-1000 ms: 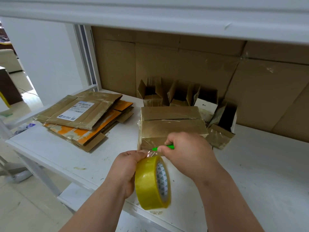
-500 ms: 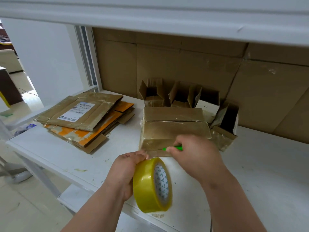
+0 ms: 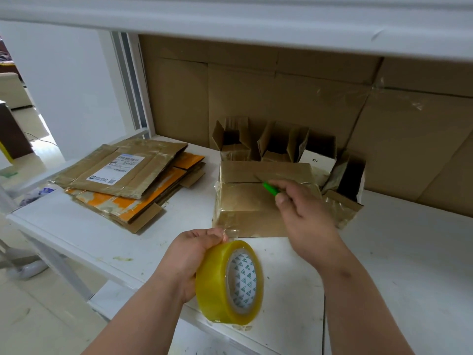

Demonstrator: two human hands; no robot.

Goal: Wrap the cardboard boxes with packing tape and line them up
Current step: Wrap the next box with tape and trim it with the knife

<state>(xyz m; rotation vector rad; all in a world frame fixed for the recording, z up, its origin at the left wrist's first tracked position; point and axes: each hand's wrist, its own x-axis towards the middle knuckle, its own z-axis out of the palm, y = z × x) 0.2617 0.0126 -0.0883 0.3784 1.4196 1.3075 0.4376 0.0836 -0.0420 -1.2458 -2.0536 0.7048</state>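
A closed cardboard box (image 3: 245, 203) wrapped in shiny tape lies on the white shelf (image 3: 399, 252). My left hand (image 3: 189, 260) grips a yellow roll of packing tape (image 3: 230, 283) just in front of the box, with a short clear tape end at my fingertips. My right hand (image 3: 304, 211) hovers over the box's right part and pinches a small green cutter (image 3: 271, 188), whose tip points up-left above the box's top seam.
Several small open boxes (image 3: 279, 147) stand behind the wrapped box against a cardboard back wall. A stack of flattened cartons (image 3: 128, 180) lies at the left. An upper shelf edge (image 3: 230, 19) runs overhead. The floor drops off at the lower left.
My right hand with the green cutter has risen from the box's front edge near the roll to above the box top. The roll in my left hand has stayed put.
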